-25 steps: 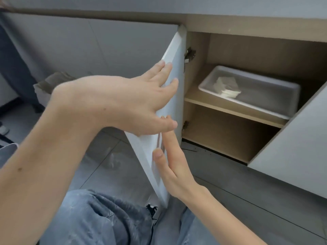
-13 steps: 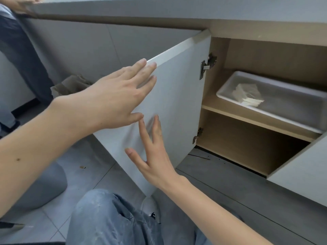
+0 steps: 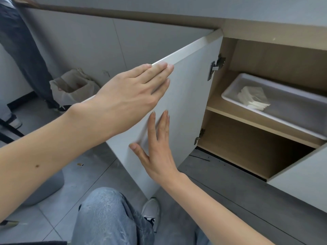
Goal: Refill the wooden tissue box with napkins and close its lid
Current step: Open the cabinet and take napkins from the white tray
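One white tray (image 3: 230,96) sits on the upper shelf (image 3: 247,121) of an open floor-level cabinet (image 3: 265,50); inside it, toward its left end, lies a small stack of white napkins (image 3: 253,98), folded flat and slightly fanned at the edges. Below the shelf, the lower compartment shows only bare wood-toned panels. To the far left, a bin lined with a pale bag (image 3: 70,91) stands against the grey cabinet fronts, near a second person's dark trouser legs (image 3: 23,50). The white cabinet door (image 3: 191,96) stands swung out on two metal hinges (image 3: 215,66), its inner face toward the camera. Both hands are flat and open, gripping nothing: the left hand (image 3: 129,96) rests near the door's top edge with fingers together, and the right hand (image 3: 157,149) lies lower on the door face with fingers spread. The wooden tissue box is not visible in this view. A knee in light blue jeans (image 3: 106,213) and a grey shoe (image 3: 152,209) fill the lower foreground over grey floor tiles (image 3: 53,218).
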